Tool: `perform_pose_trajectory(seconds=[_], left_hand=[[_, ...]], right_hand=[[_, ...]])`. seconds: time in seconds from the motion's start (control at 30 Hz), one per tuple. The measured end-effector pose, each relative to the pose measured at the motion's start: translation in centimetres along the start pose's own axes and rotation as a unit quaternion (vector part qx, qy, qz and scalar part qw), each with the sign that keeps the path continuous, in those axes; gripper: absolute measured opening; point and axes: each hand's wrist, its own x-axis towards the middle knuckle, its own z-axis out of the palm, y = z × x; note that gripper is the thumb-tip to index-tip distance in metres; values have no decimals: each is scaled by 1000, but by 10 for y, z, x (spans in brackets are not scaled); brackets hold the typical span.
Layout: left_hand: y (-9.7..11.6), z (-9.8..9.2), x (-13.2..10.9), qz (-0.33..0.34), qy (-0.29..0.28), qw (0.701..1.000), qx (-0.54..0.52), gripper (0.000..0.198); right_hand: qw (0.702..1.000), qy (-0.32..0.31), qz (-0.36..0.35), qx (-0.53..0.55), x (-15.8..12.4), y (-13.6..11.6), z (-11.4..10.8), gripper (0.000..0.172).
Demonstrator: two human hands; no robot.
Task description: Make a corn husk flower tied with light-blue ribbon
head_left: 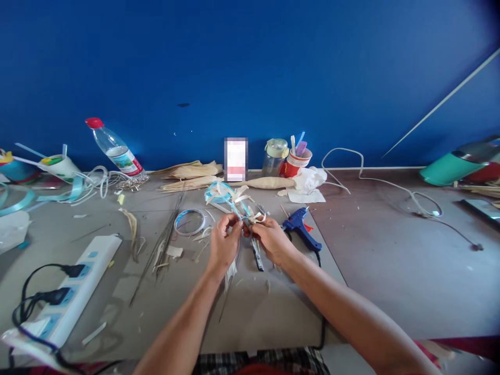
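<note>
Both of my hands meet over the middle of the table. My left hand (225, 242) is closed, thumb and fingers pinched on a light blue ribbon (235, 208). My right hand (272, 239) is closed on a small bundle of pale dried husk strips (255, 217), close against the left fingertips. Fingers hide much of the bundle. Behind it lies a loop of light blue ribbon. A slim utility knife or pen (257, 256), its kind unclear, lies below the right hand. To the right is a blue glue gun (302, 229); at left, a tape roll (189, 223).
Thin wires (164, 239) and husk scraps lie left. A power strip (82, 286) with black plugs occupies the left front. Along the blue wall stand a tilted water bottle (117, 151), a lidded jar (274, 156) and a red cup (297, 161). A white cable (390, 182) crosses the right.
</note>
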Motion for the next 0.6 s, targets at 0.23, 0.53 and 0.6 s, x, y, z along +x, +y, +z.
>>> perform_pose_trajectory(seconds=[0.23, 0.53, 0.6], left_hand=[[-3, 0, 2, -55, -28, 993, -104, 21], [2, 1, 3, -55, -20, 995, -78, 16], [2, 0, 3, -48, 0, 998, -49, 16]], right_hand=[[999, 3, 45, -10, 1, -6, -6, 2], [999, -21, 24, -7, -1, -3, -7, 11], [1000, -18, -1, -3, -3, -4, -8, 16]])
